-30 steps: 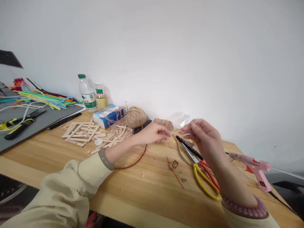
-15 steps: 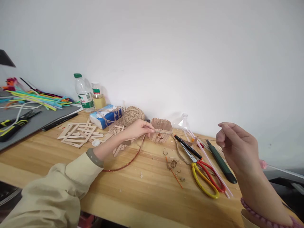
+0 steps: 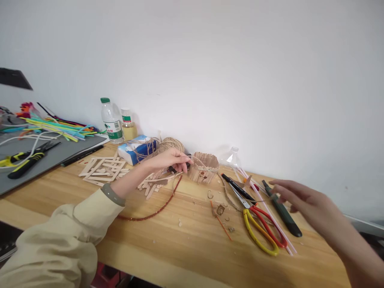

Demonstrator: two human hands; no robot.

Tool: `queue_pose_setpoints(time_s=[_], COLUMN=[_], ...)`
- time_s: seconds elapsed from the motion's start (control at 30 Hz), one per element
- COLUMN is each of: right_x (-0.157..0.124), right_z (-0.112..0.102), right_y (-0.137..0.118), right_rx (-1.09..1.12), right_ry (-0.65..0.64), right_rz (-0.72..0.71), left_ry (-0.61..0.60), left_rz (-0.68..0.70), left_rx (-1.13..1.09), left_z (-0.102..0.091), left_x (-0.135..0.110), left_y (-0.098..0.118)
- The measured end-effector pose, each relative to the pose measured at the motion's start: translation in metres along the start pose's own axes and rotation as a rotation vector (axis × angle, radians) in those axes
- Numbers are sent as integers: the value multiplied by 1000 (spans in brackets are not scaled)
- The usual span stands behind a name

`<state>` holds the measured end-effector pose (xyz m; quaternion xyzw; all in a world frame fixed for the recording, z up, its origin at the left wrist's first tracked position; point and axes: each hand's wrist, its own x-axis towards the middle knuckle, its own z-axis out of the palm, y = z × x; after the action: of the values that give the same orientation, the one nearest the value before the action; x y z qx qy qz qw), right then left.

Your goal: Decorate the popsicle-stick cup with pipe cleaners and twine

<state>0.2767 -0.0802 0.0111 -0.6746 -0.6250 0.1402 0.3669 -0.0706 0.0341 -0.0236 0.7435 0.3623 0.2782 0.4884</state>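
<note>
My left hand point(image 3: 174, 159) is closed in a pinch at the left side of a small basket point(image 3: 204, 176) made of upright wooden sticks. A pale strand of twine point(image 3: 198, 160) runs from its fingertips over the basket's rim. Beneath that wrist, a reddish-brown fuzzy cord point(image 3: 159, 211) curves across the table. To the right, my right hand point(image 3: 303, 202) hovers above the green utility knife point(image 3: 282, 212), slightly blurred. A thin slack strand reaches its fingertips, which look lightly closed on it. Scissors point(image 3: 255, 220) with red and yellow handles lie between the hands.
Wooden sticks point(image 3: 103, 170), a blue tissue pack point(image 3: 136, 150) and a twine ball point(image 3: 171, 145) lie at left. Behind stand a water bottle point(image 3: 111, 122) and a smaller bottle point(image 3: 129, 126). Pliers point(image 3: 30, 162) rest on a grey mat point(image 3: 69, 154). Scraps dot the middle.
The strand stretched taut between my hands has gone slack. My right hand has lowered and its fingers have loosened. My left hand has moved slightly left, and the view has shifted a little.
</note>
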Motion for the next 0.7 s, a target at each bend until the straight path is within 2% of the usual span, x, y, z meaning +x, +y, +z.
queue_pose_setpoints(time_s=[0.07,0.1,0.13,0.2,0.3,0.37,0.4,0.47,0.53,0.63,0.7], right_x=[-5,-8,-11,-13,-7,2,6,14,18,17,14], right_z=[10,18,28,52,84,95,95,89,77,56,45], right_y=[-10,-17,-26,-45,-68,-74,-74,-68,-55,-30,-13], right_rx=[-249,-266,-191,55,298,413,438,457,475,490,472], right_ry=[67,97,64,-122,-381,-527,-558,-563,-542,-533,-523], right_rz=[-94,-130,-145,-177,-338,-374,-370,-333,-277,-178,-126], left_ry=[-64,-93,-117,-157,-203,-216,-203,-102,95,417,527], left_rz=[-11,-11,-8,9,49,76,87,102,112,130,154], left_rx=[-32,-53,-80,-131,-172,-196,-217,-271,-348,-550,-618], left_z=[4,6,9,17,28,31,31,25,13,-15,-36], left_x=[-3,-4,-4,-6,-8,-10,-11,-14,-16,-19,-21], left_y=[7,11,16,26,43,51,53,53,48,32,22])
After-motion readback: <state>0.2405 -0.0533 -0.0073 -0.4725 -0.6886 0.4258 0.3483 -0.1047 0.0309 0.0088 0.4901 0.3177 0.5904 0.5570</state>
